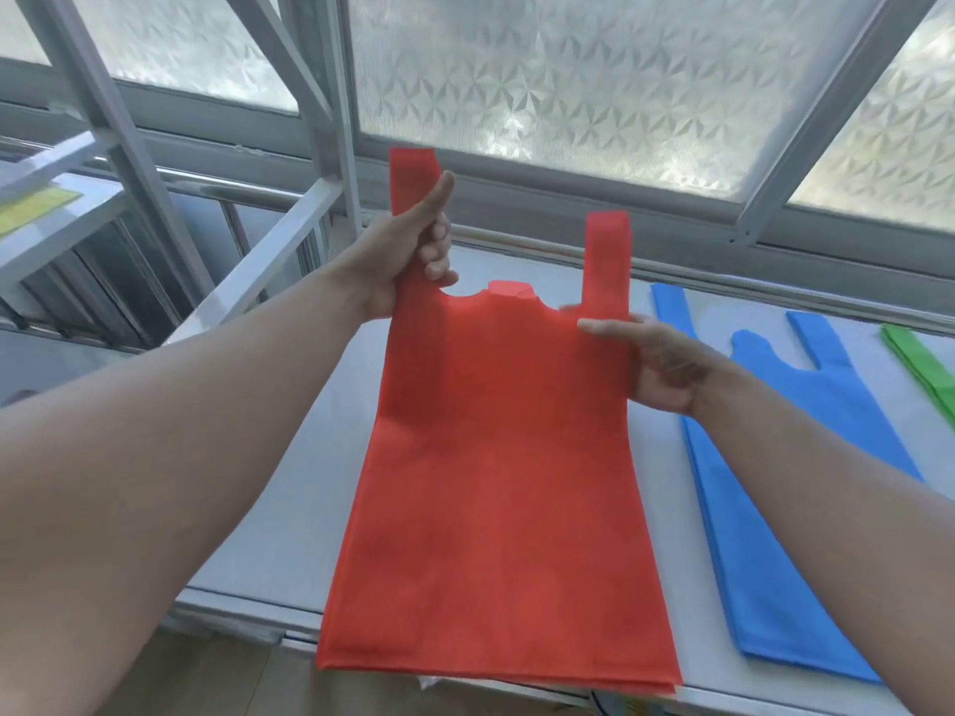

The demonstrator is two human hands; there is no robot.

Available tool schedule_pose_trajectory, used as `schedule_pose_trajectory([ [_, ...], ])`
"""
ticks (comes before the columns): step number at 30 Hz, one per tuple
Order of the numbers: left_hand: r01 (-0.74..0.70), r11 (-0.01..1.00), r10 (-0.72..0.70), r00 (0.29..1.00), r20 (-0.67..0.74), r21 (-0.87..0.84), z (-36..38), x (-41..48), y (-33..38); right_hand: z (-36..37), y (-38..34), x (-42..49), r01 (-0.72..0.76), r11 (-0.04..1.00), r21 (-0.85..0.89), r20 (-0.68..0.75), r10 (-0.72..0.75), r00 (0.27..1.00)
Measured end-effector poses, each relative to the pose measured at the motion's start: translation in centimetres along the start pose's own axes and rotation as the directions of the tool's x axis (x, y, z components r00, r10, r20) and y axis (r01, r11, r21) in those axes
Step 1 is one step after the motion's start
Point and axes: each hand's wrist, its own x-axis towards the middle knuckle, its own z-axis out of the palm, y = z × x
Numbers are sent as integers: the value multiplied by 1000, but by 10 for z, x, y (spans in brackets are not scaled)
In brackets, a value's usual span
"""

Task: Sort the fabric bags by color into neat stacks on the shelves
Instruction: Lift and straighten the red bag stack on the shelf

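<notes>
The red bag was held up flat above the white table, between both hands, handles pointing up toward the far window. The left handle base was clamped by the left hand, fingers curled shut around the fabric, thumb raised along the strap. The right top edge, just below the right handle, was pinched by the right hand, thumb in front, fingers mostly hidden behind the fabric. Both forearms were stretched forward, the left raised higher. A blue bag was laid flat on the table to the right, a green bag further right at the frame edge. A white shelf frame was seen far left.
</notes>
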Motion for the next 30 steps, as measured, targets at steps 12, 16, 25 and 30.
schedule_pose_trajectory([
  [12, 558, 801, -512, 826, -237, 215, -20, -71, -54, 11, 26, 0, -112, 993, 46, -355, 121, 927],
  [16, 499, 851, -474, 864, -170, 161, -2, -131, -74, 13, 27, -2, -99, 990, 105, -390, 132, 911],
  [25, 398, 914, -323, 826, -463, 73, 1, -134, -82, 57, 59, -72, -291, 956, -31, -244, 275, 930],
  [30, 413, 859, -221, 833, -507, 304, -6, -144, -73, 72, 77, -97, -246, 968, -53, -317, 217, 923],
])
